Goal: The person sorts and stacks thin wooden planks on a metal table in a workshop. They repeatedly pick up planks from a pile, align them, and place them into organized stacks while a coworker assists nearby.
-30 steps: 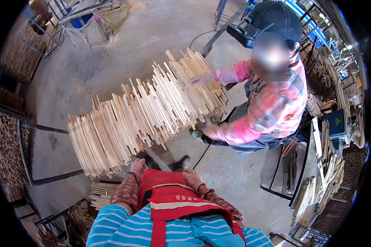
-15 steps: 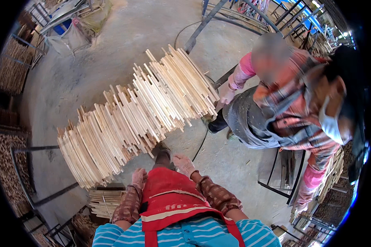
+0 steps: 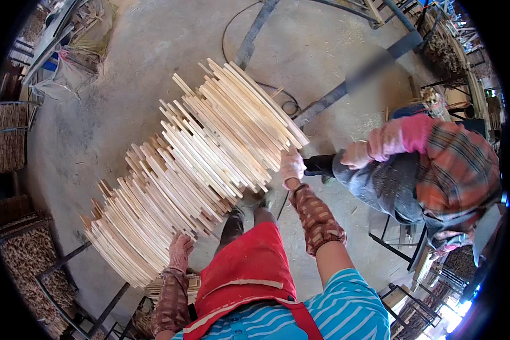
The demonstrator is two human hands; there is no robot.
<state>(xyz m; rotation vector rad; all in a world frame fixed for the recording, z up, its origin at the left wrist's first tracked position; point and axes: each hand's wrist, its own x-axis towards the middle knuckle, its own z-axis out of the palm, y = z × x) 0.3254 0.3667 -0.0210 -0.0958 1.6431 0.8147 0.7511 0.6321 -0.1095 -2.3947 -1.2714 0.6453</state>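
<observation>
Since the earlier frame, the right hand (image 3: pixel 292 166), in a pale pink glove, has advanced to the right end of a row of long, pale wooden sticks (image 3: pixel 192 153); the left hand (image 3: pixel 181 250), gloved alike, has shifted with the view, and the co-worker (image 3: pixel 456 167), in an orange-and-grey plaid shirt, has turned away from the row. At far left is a stack of brown wood pieces (image 3: pixel 37 272). A dark metal bar (image 3: pixel 65 260) extends toward the left end of the row. The sticks lie side by side, ends uneven, on a diagonal from lower left to upper centre. The left hand is at their near ends, fingers bent; whether it grasps any cannot be determined. A red fabric apron (image 3: pixel 246 255) lies between both forearms. The right hand is at the near ends of the rightmost sticks, fingers curled; its grip cannot be confirmed. The co-worker's gloved hand (image 3: pixel 355 155) is apart from the sticks.
</observation>
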